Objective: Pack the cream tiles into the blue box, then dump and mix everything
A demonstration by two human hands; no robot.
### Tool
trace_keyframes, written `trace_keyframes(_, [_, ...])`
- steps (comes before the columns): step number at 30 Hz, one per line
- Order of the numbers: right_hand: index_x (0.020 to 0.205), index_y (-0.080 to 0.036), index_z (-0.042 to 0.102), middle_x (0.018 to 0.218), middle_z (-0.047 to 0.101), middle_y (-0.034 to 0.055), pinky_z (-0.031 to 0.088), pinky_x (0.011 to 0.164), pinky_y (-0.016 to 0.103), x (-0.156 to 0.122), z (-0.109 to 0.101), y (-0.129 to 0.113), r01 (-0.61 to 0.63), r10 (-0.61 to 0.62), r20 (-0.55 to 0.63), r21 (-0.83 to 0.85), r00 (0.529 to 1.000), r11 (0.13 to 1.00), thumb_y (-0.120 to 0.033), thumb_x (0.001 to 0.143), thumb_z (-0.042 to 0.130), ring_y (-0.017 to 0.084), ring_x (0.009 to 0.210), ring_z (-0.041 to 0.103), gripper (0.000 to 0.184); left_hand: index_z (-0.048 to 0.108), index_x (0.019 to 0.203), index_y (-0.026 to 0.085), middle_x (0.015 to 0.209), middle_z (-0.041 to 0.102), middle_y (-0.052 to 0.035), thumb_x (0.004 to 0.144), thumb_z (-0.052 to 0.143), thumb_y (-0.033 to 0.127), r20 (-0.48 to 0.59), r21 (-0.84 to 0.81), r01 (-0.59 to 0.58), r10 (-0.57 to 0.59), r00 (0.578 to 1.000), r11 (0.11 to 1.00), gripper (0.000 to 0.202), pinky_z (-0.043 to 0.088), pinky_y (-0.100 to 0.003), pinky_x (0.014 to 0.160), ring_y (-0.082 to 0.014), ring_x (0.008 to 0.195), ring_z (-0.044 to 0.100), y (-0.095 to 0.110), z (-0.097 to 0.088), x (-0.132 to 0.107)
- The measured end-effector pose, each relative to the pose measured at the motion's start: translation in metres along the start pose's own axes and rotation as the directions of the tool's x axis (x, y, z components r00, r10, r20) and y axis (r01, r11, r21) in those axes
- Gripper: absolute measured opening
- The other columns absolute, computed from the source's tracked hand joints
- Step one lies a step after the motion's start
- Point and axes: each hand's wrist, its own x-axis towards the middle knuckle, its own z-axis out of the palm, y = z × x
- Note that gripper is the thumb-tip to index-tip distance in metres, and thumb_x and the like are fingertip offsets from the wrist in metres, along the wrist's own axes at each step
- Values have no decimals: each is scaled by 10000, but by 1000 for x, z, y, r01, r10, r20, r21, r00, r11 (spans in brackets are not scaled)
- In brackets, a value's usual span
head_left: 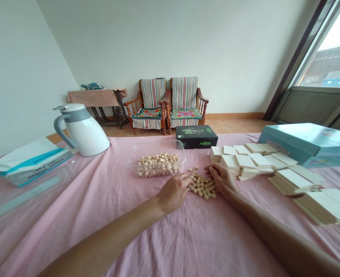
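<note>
A loose heap of small tan wooden blocks (202,186) lies on the pink tablecloth (106,215) between my two hands. My left hand (174,191) rests at the heap's left edge, fingers curled down onto the cloth and touching the blocks. My right hand (222,177) cups the heap's right side, its fingers bent and apart. Just behind, a clear plastic tray (157,163) holds several more of the same blocks.
Stacks of pale wooden slats (276,169) spread along the right. A teal box (311,143) sits far right, a black box (196,136) behind the tray, a white jug (82,130) and a white-and-blue packet (33,159) at left. Two striped chairs (167,104) stand by the wall.
</note>
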Motion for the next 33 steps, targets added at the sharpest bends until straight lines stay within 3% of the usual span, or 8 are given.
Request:
trace_keyframes(5, [860,-176,634,779,674,67,510,675,322,-1,0,2,14,-14,16,-37,1000,999,-394,843,494,208,773,649,259,614,931,168,918,630,-54,867,512,131,-41,33,-26,27,999,999,127,484,-286,773,-166,869,597,5,-18,-2])
trace_keyframes(8, [858,-180,634,783,678,67,515,680,323,-1,0,3,27,-26,14,-40,1000,999,-385,845,494,208,781,651,249,609,976,174,924,630,-61,901,474,168,-174,117,-44,64,983,992,154,480,-308,795,-171,879,592,2,-44,1])
trace_keyframes(13, [864,-178,634,805,681,69,520,689,329,0,0,5,34,-33,32,-30,999,999,-380,844,501,212,792,655,242,607,1025,174,985,635,-69,874,515,154,-472,292,141,15,881,946,178,468,-361,845,-210,953,571,-25,-86,7])
trace_keyframes(16, [860,-179,634,803,678,68,518,682,327,0,0,5,25,-24,32,-27,999,999,-374,841,503,213,789,654,236,609,1046,176,1052,627,-76,835,577,152,-552,340,206,17,834,918,215,443,-399,897,-237,1009,545,-31,-93,7])
trace_keyframes(19, [858,-178,635,802,675,68,518,682,327,1,0,5,26,-25,33,-28,999,999,-372,840,505,212,786,654,234,617,987,170,958,636,-63,890,506,169,-490,258,58,79,868,964,148,469,-345,842,-192,927,573,-20,-81,6])
trace_keyframes(22, [864,-177,637,799,676,65,517,691,328,1,0,7,37,-34,45,-49,998,998,-369,848,496,208,780,655,240,619,955,170,911,636,-55,916,458,171,-243,122,-109,136,960,986,165,482,-296,792,-161,876,594,-3,-54,4])
trace_keyframes(26, [860,-176,638,793,681,59,515,692,322,2,0,6,53,-49,50,-68,998,996,-363,845,497,201,769,655,235,604,952,166,959,631,-66,849,546,134,18,40,-86,85,996,995,123,480,-309,820,-181,914,591,6,-18,0])
trace_keyframes(33, [851,-179,640,777,679,58,506,684,322,0,1,3,57,-53,39,-84,998,995,-345,838,495,206,766,652,222,555,875,179,910,615,-51,800,533,74,-37,-13,-5,4,999,1000,131,464,-319,819,-186,894,566,4,4,-3])
